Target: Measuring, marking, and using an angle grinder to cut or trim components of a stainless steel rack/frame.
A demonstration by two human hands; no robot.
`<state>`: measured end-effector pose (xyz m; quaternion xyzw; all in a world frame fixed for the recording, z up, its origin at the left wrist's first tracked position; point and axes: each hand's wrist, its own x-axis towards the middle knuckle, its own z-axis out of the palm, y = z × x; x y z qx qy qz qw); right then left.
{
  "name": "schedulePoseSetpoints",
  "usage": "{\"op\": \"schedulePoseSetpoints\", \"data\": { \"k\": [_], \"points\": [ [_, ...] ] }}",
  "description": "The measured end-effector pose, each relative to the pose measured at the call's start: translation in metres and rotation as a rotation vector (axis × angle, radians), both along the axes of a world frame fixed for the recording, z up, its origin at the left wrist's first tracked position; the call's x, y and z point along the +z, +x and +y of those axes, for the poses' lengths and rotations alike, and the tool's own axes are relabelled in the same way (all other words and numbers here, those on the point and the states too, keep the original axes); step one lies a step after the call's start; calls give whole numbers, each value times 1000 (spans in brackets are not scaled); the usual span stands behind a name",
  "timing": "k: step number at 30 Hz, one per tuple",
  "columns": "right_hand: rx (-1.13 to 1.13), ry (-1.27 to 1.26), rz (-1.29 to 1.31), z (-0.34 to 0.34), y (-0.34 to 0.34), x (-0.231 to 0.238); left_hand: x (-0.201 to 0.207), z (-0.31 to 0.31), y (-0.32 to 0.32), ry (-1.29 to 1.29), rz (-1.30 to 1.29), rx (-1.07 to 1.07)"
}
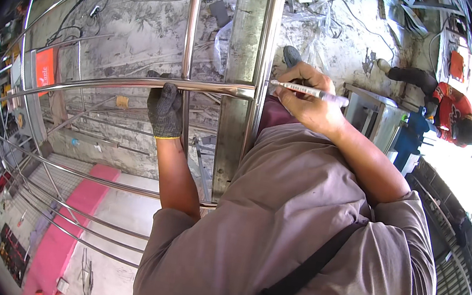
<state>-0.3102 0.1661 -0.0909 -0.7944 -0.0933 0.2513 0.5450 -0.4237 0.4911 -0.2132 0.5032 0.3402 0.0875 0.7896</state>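
My left hand [166, 111], in a dark grey knitted glove with a yellow cuff, is wrapped around a shiny metal crossbar [121, 83] near its joint with an upright tube [193, 20]. Bare and pinched closed, my right hand [317, 107] holds a slim white marker pen [306, 90]. The pen's tip points left and meets, or nearly meets, a thicker polished tube [267, 40] where the crossbar ends against it. A long flat metal beam [232, 141] runs behind these tubes.
More curved metal bars [65, 167] of the frame spread to the left. A person in a red shirt [455, 114] crouches at the right, near a blue machine part [408, 141] and a metal cabinet [376, 114]. Cables and scraps litter the stained floor [146, 15]. A pink strip [73, 225] lies lower left.
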Motion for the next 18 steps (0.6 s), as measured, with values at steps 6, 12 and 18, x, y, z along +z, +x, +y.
{"op": "schedulePoseSetpoints", "data": {
  "k": [6,12,18],
  "points": [
    [-19,32,-63,9,-4,-10,-4,5,-5,-66,-23,19],
    [11,116,-32,15,-5,-21,-6,4,-4,-9,-16,10],
    [22,82,-11,18,-4,-25,1,-3,1,16,-37,32]
  ]
}}
